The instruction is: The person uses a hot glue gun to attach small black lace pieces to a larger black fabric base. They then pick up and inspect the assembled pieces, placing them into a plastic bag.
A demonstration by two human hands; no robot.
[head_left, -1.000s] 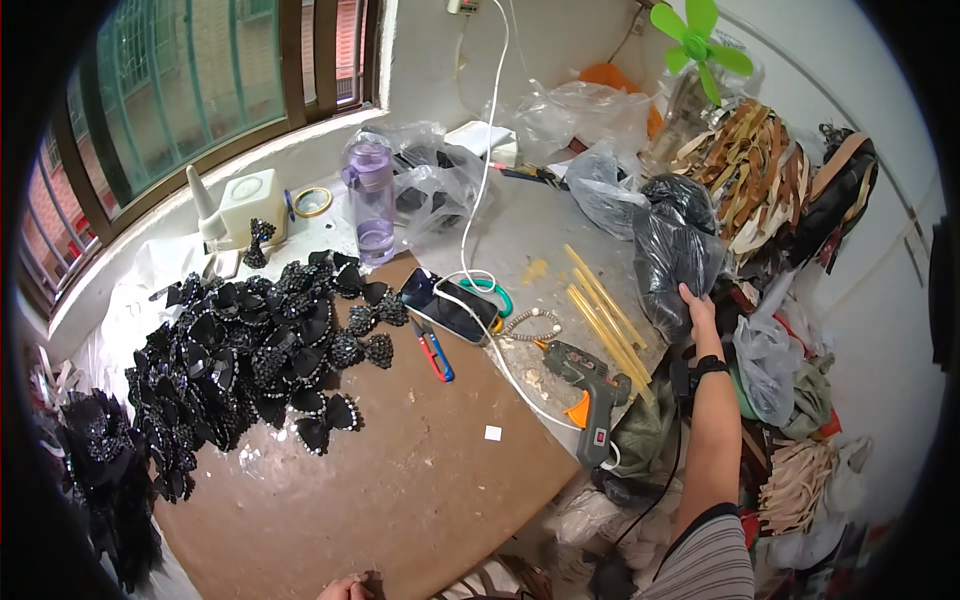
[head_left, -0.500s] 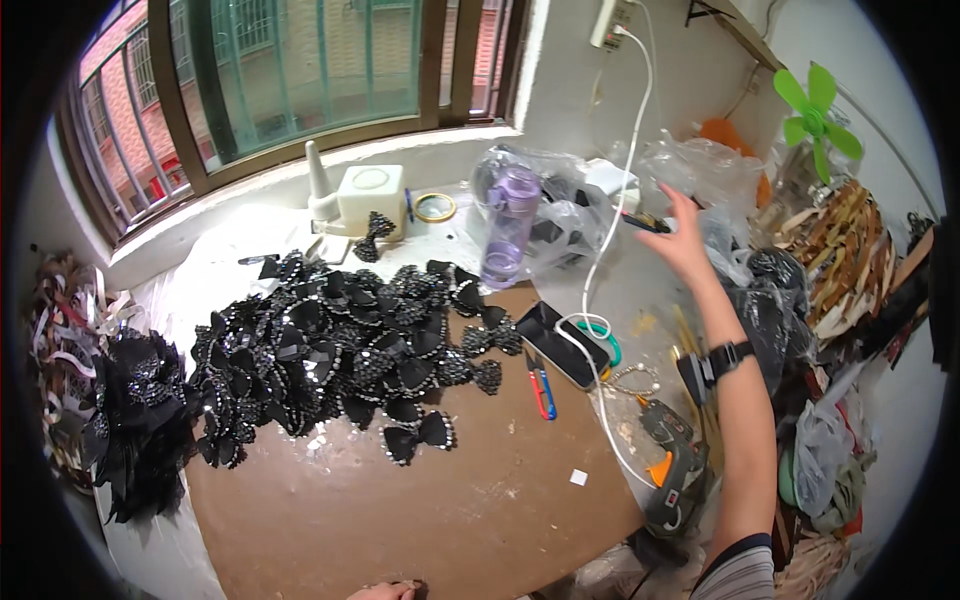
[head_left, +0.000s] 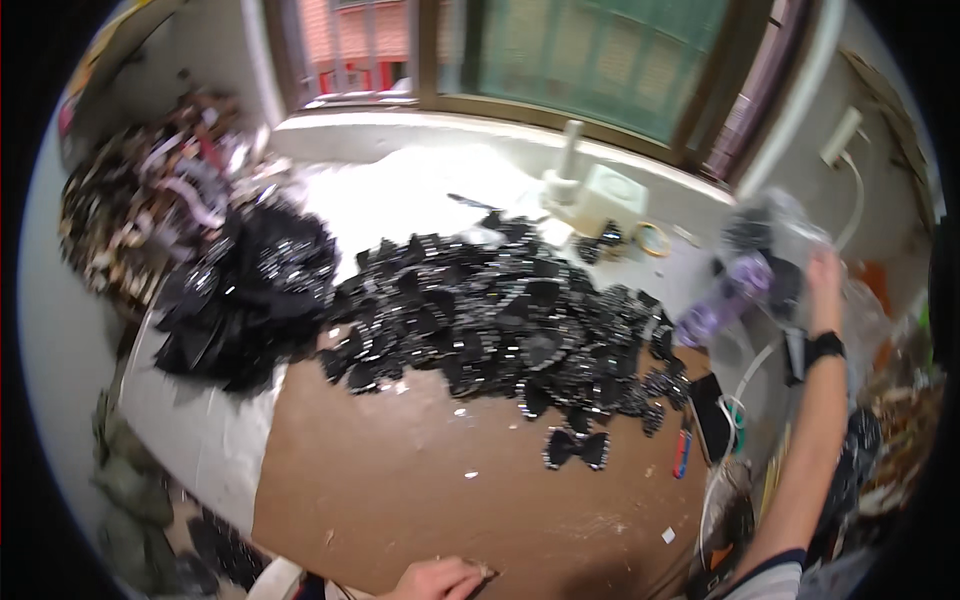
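Note:
My right hand (head_left: 825, 285) is stretched out at the far right beside a clear plastic bag (head_left: 785, 220), smeared by motion, so its fingers cannot be read. A purple bottle (head_left: 725, 300) lies within view just left of it. At the table's near edge my left hand (head_left: 435, 580) rests with fingers curled; a small dark bit shows at its fingertips, too small to name. Ahead of it a black bow with a sparkling edge (head_left: 576, 450) lies apart on the brown board (head_left: 400, 500). Behind is a large heap of similar black bows (head_left: 480, 310).
Black gauzy pieces (head_left: 250, 300) are piled at the left, by bundled ribbons (head_left: 160, 200). A white square container (head_left: 608, 200) stands near the window. Right of the heap lie a phone (head_left: 712, 418), red-and-blue snips (head_left: 682, 453) and a white cable (head_left: 715, 500).
The view has swung left, so the table things sit further right in the picture. My right arm stays outstretched at the right; more of my left hand shows at the near edge.

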